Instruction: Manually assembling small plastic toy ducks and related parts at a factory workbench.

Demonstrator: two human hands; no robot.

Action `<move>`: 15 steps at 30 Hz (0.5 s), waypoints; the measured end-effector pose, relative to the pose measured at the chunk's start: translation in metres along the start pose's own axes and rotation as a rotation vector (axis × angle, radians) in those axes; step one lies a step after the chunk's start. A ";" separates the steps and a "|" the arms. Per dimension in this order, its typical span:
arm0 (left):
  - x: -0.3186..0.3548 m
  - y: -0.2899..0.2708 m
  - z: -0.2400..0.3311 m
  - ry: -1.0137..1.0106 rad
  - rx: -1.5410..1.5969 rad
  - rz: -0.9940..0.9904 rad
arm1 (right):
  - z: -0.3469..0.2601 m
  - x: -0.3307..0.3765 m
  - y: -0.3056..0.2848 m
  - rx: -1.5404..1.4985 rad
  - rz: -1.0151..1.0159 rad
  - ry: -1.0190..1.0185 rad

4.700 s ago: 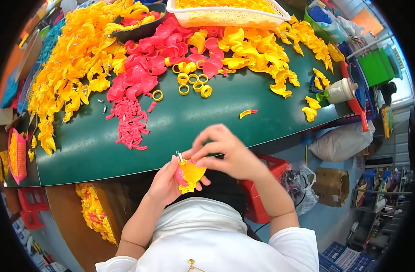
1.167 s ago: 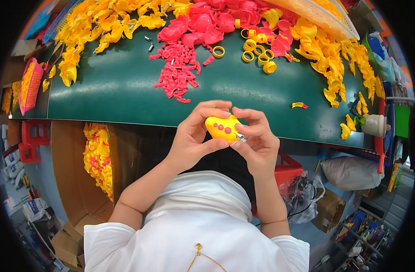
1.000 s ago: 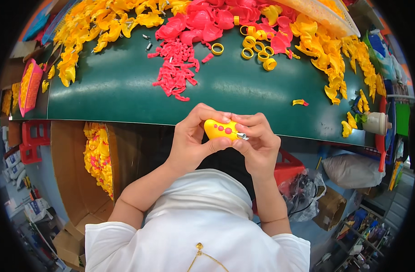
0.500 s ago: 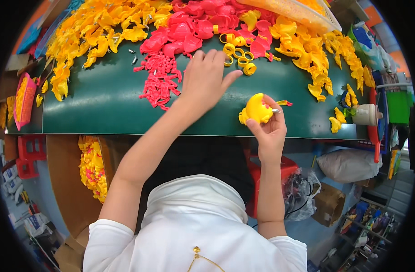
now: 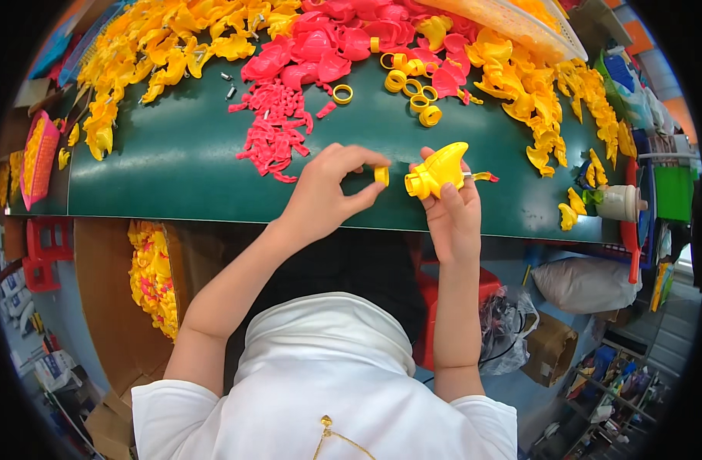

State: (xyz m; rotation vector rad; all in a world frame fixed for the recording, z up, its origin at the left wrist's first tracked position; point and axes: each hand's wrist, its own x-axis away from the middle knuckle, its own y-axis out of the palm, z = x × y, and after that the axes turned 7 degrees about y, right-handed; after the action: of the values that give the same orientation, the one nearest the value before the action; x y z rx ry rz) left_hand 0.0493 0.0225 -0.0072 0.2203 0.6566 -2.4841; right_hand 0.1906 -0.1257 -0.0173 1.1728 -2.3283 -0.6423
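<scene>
My left hand [image 5: 329, 188] pinches a small yellow ring [image 5: 381, 175] between thumb and fingers. A short gap lies between that ring and the round collar of a yellow plastic piece [image 5: 440, 170], which my right hand [image 5: 457, 215] holds over the near part of the green table [image 5: 190, 172]. The yellow piece has a curved, pointed top, and a small metal part [image 5: 467, 175] shows at its right side. Beyond my hands lie several loose yellow rings [image 5: 430, 116], one of them [image 5: 342, 94] apart from the others on the left.
Small red pieces [image 5: 270, 138] are heaped left of centre, with larger red shells [image 5: 312, 47] behind. Yellow parts lie piled at far left [image 5: 147, 54] and right [image 5: 531, 107]. A pink basket [image 5: 41, 162] stands at the left edge. Below it, a cardboard box [image 5: 109, 299] holds yellow pieces.
My left hand has drawn back from the ring pile toward me with a ring in its fingers. My right hand has turned the yellow piece so its collar faces left.
</scene>
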 end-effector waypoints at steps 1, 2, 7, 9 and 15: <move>0.006 0.002 -0.001 -0.004 0.002 0.003 | 0.002 0.000 0.001 0.015 -0.010 -0.001; 0.012 0.004 -0.004 0.062 -0.160 0.044 | 0.005 0.000 0.004 0.017 -0.012 0.004; 0.019 0.009 -0.015 0.209 -0.420 0.086 | 0.017 -0.005 0.019 0.337 -0.061 -0.102; 0.019 0.010 -0.014 0.206 -0.425 0.108 | 0.018 -0.005 0.024 0.391 -0.055 -0.094; 0.027 0.002 -0.001 0.209 -0.522 0.194 | 0.013 -0.004 0.040 1.197 -0.101 -0.453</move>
State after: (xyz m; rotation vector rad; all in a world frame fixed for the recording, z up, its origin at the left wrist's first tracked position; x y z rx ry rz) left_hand 0.0283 0.0087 -0.0171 0.3259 1.2767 -2.0382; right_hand 0.1610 -0.0987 -0.0046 1.7185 -3.1306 0.6926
